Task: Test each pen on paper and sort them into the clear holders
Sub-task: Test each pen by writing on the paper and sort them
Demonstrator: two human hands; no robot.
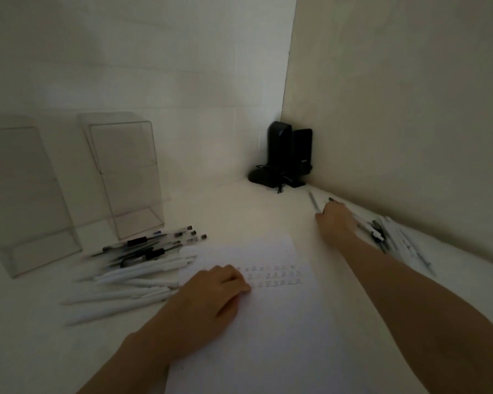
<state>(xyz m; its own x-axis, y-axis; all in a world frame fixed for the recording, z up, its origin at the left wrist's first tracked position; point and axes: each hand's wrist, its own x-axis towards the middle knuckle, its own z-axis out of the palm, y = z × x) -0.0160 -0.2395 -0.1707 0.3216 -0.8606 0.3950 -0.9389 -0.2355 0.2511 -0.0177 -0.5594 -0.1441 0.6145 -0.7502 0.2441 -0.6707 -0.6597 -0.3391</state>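
- Paper (268, 322) lies near and central on the white desk (254, 211), square to the person, which looks like the writing spot between the two heaps of pens.
- The left hand (211, 297) rests on the sheet's left part with loosely bent fingers and holds nothing. It seems to be there to pin the sheet so it does not slide.
- Rows of small test marks (276, 277) sit just right of that hand, so part of the batch appears already tried.
- The right hand (337, 223) is stretched to the far right, over the top end of a pile of untested pens (396, 237) lined up along the right wall.
- One slim pen (313, 201) juts out past its fingers toward the far corner. Motion blur hides whether the fingers are closed round it or only touching it, so I cannot tell the grip.
- A second heap, the left pile (137, 268), mixes white and clear-barrelled pens. It lies just left of the sheet and in front of the holders, probably staged for sorting.
- The left holder (26, 194) and the right holder (125, 172) stand upright side by side at the far left. Both look empty, so by that reading no pen is sorted yet.
- Black speakers (289, 152) and a mouse (261, 176) sit in the far corner, well apart from the work.
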